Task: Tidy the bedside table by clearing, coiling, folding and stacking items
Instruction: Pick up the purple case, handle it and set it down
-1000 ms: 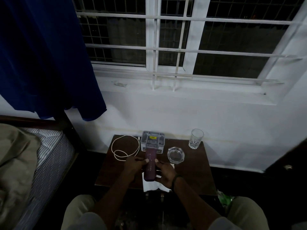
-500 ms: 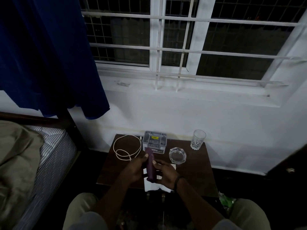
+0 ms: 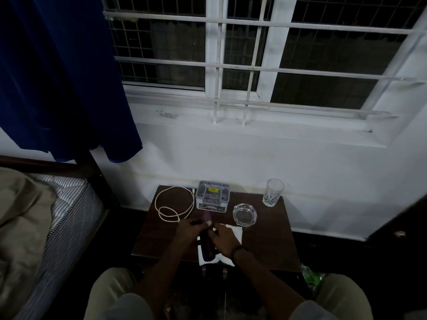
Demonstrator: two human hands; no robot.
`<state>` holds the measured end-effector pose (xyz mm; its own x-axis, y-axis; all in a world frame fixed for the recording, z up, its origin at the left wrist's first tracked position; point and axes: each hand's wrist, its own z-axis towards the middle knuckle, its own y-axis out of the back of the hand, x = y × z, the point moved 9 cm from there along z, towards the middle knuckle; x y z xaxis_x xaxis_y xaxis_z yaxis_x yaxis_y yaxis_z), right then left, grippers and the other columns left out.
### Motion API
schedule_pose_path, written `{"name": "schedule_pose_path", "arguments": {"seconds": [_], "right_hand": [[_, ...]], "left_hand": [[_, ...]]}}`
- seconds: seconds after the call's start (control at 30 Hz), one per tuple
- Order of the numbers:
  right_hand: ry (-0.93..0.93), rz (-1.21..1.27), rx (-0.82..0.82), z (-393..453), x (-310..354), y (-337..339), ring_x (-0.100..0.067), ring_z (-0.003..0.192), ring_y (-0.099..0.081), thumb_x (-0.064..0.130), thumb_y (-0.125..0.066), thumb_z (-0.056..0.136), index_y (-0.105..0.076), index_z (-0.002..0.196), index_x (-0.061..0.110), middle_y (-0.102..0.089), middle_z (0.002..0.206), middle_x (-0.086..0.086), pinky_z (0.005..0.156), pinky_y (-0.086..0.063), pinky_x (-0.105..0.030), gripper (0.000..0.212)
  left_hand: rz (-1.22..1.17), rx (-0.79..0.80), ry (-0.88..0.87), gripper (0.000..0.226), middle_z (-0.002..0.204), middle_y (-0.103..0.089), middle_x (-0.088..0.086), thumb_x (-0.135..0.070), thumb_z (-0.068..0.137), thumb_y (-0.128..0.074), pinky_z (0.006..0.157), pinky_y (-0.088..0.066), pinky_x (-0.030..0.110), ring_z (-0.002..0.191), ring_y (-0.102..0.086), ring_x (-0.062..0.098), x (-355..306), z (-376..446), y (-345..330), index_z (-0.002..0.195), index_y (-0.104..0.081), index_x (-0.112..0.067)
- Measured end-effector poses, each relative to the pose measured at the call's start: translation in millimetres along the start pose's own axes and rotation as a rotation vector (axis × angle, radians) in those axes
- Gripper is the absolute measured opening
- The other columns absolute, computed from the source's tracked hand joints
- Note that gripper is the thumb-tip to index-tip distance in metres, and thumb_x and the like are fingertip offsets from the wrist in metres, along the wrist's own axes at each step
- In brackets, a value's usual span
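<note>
A long purple case [image 3: 207,245] is held over a white folded cloth [image 3: 233,232] near the front edge of the dark wooden bedside table [image 3: 265,248]. My left hand [image 3: 188,230] grips the case from the left near its far end. My right hand [image 3: 225,241], with a dark band at the wrist, holds it from the right. A loose white cable [image 3: 174,204] lies at the table's back left. A grey box [image 3: 212,195] with a yellow label stands at the back middle.
A glass ashtray [image 3: 244,214] sits right of the box and an upright drinking glass [image 3: 272,192] stands at the back right corner. A bed with a striped mattress [image 3: 69,204] is at the left, under a blue curtain [image 3: 60,72]. The white wall and barred window lie behind.
The purple case was turned up on its edge half a second ago and has now tipped back down between both hands. The camera view shifted slightly.
</note>
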<state>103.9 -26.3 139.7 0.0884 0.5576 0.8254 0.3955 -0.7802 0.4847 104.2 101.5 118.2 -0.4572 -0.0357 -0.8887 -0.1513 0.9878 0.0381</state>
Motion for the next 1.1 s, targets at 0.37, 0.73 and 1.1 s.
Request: {"name": "schedule_pose_path", "arguments": {"seconds": [0.37, 0.73, 1.1], "right_hand": [[-0.007, -0.326, 0.032, 4.9, 5.5, -20.5, -0.04, 0.112, -0.057, 0.024, -0.033, 0.102, -0.045, 0.131, -0.001, -0.058, 0.123, -0.025, 0.09, -0.045, -0.042, 0.04], [-0.213, 0.271, 0.109, 12.7, -11.7, -32.8, -0.035, 0.091, -0.068, 0.036, -0.063, 0.09, -0.046, 0.131, 0.024, -0.064, 0.112, -0.019, 0.075, -0.061, -0.047, 0.046], [-0.386, 0.732, 0.101, 18.1, -16.8, -61.7, -0.03, 0.105, -0.062, 0.027, -0.047, 0.1, -0.06, 0.122, 0.011, -0.065, 0.123, -0.016, 0.069, -0.056, -0.039, 0.03]], "left_hand": [[0.141, -0.096, 0.038, 0.049, 0.09, -0.077, 0.014, -0.04, 0.06, -0.084, 0.073, -0.062, 0.04, 0.084, -0.073, 0.026, 18.5, 14.9, 13.4, 0.098, -0.077, -0.011], [-0.293, -0.096, 0.204, 0.025, 0.105, -0.067, 0.025, -0.009, 0.093, -0.058, 0.086, -0.052, 0.046, 0.096, -0.064, 0.037, 29.2, -10.1, 36.0, 0.111, -0.065, 0.006], [-0.574, -0.169, 0.301, 0.028, 0.078, -0.071, 0.013, -0.021, 0.1, -0.044, 0.071, -0.049, 0.038, 0.08, -0.061, 0.03, 55.4, -15.6, 82.4, 0.087, -0.066, -0.008]]}}
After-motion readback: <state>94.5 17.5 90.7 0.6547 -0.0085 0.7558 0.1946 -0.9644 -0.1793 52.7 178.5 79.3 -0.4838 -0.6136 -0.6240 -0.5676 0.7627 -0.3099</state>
